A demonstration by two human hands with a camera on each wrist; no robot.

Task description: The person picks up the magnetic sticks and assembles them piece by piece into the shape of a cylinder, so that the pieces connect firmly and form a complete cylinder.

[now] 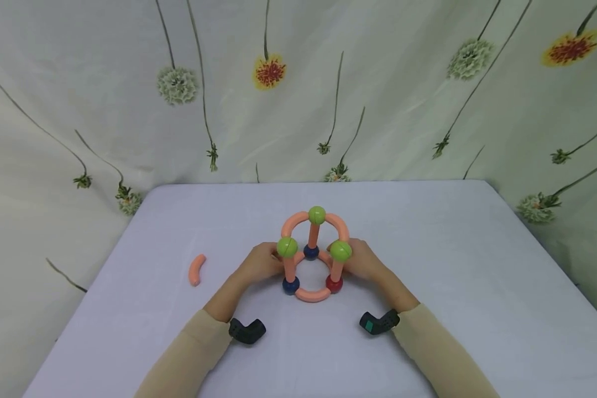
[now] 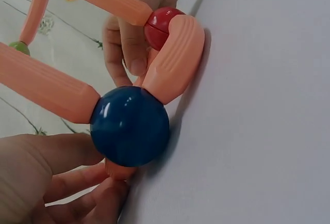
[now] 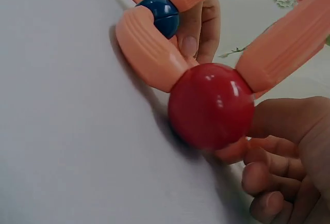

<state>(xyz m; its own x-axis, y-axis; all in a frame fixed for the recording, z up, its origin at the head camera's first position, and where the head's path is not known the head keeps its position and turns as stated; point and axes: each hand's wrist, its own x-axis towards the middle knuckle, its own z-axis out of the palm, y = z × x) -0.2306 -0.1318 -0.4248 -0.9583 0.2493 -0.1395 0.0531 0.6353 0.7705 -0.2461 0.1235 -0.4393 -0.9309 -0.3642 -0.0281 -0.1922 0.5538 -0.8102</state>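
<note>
Nearest the camera, two beige sleeves (image 1: 189, 354) are seen reaching forward over the pale table (image 1: 477, 276), a dark wrist camera worn on each. Between the hands, a toy frame (image 1: 312, 254) of orange rods and coloured balls is stood at the middle of the table. Its near base is formed by a curved orange rod (image 1: 312, 294) laid flat, joined at one end to a blue ball (image 1: 291, 285) and at the other to a red ball (image 1: 334, 284). The left hand (image 1: 261, 264) is placed against the left side of the frame, its fingers loosely curled beside the blue ball; whether a rod is truly gripped cannot be told. The right hand (image 1: 363, 261) is set likewise against the right side, fingers curled just behind the red ball, a firm hold not being shown. Upright rods are topped by three green balls (image 1: 287, 246). Well apart to the left, a loose curved rod (image 1: 197, 269) is left lying. Farthest back, a flowered curtain (image 1: 298, 83) is hung
</note>
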